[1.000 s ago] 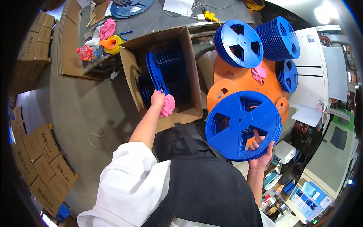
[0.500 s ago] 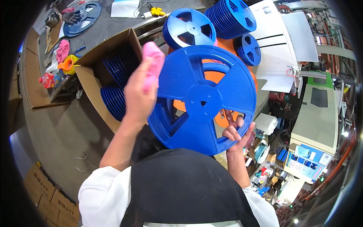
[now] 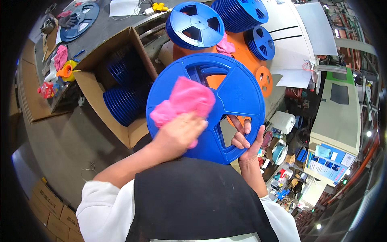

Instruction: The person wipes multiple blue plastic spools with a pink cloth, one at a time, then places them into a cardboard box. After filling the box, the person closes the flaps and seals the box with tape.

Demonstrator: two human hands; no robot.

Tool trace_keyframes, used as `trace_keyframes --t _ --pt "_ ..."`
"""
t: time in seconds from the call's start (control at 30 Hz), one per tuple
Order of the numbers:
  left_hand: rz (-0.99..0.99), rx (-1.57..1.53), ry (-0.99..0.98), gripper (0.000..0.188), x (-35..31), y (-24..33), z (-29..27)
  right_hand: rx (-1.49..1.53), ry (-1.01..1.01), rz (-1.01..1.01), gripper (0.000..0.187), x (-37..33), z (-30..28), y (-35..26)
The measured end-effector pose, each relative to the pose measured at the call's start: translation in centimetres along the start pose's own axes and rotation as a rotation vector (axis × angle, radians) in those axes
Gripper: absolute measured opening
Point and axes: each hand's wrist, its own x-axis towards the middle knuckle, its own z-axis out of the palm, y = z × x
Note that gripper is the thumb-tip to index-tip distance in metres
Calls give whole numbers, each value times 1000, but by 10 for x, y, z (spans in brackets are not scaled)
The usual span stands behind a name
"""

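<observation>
A large blue plastic reel (image 3: 242, 94) is held up in front of me. My right hand (image 3: 246, 141) grips its lower right rim, with fingers passed through one of the openings. My left hand (image 3: 177, 135) presses a pink cloth (image 3: 187, 99) against the reel's face, left of and over its hub. The cloth covers the centre and part of the left side. Beyond the reel, a stack of blue reels (image 3: 195, 25) stands on an orange surface (image 3: 244, 50), and another pink cloth (image 3: 225, 45) lies there.
An open cardboard box (image 3: 90, 86) with several blue reels (image 3: 121, 107) stands at the left. Taller blue reel stacks (image 3: 238, 16) and smaller blue reels (image 3: 261, 43) are at the back. A grey table (image 3: 109, 26) holds tape, a bottle and gloves. Cartons (image 3: 52, 209) lie lower left.
My left hand has brought the pink cloth from beside the reel's upper left edge across and down onto its face. The reel has shifted slightly left; my right hand keeps its grip.
</observation>
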Motion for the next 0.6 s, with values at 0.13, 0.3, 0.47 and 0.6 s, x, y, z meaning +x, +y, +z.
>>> trace_keyframes --t 0.13,0.3,0.47,0.6 --pt "-315 151 134 51 -32 -43 -27 52 23 -55 48 -5 -6 -3" --pt "-324 141 298 58 -35 -55 -40 59 1 -42 48 -1 -5 -4" --pt "-27 -130 227 52 27 -7 -13 8 13 28 49 12 13 -2" --pt "29 -165 175 48 57 -6 7 -54 -26 94 56 16 22 -5"
